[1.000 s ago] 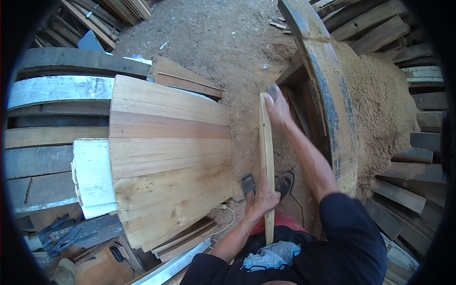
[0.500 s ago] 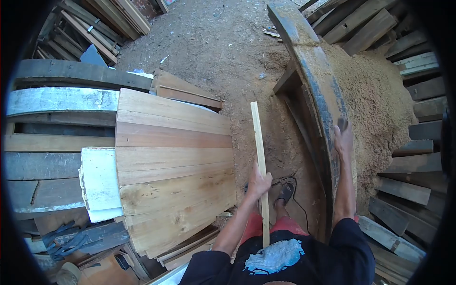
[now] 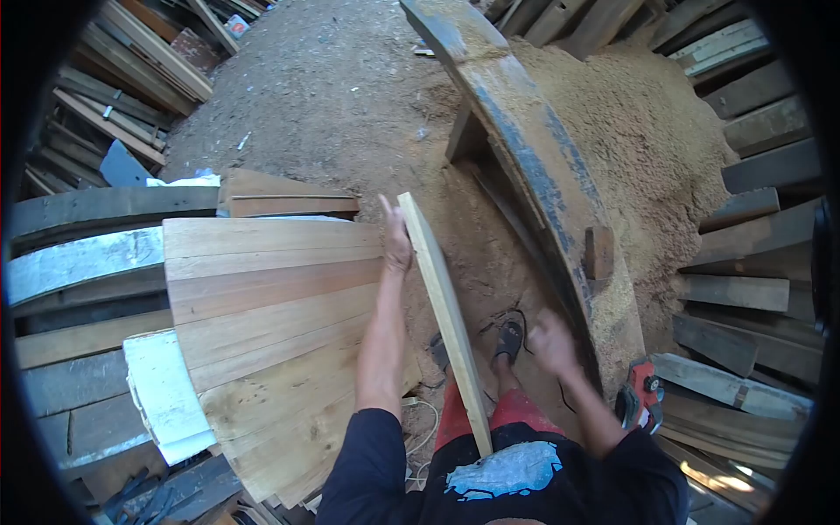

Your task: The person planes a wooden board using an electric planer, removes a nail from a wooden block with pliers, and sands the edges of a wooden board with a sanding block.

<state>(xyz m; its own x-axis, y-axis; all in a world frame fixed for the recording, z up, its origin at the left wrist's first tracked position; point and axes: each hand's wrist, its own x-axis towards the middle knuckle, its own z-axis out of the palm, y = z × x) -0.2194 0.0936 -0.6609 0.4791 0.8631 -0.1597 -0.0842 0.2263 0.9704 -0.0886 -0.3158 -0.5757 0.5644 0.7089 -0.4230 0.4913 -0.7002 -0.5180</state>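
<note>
A long pale wooden strip (image 3: 451, 324) slants from the waist of my dark shirt up to my left hand (image 3: 396, 241). My left hand holds it near its far end from the left side, with some fingertips pointing upward and the others hidden. My right hand (image 3: 553, 346) is off the strip, between it and the bench, smeared by motion, so its fingers are unclear. A small brown wooden block (image 3: 598, 253) rests on the dusty, blue-stained bench (image 3: 547, 166).
Joined planks form a wide panel (image 3: 280, 324) at the left. A red power tool (image 3: 646, 394) sits at the lower right. Sawdust (image 3: 647, 149) is heaped beyond the bench. Boards (image 3: 744, 293) are stacked at the right. A dark cord (image 3: 560, 394) lies near my feet.
The small block has left my right hand and lies on the bench. My right hand has drawn back toward me. My left hand has moved up to the strip's far end, which now leans left.
</note>
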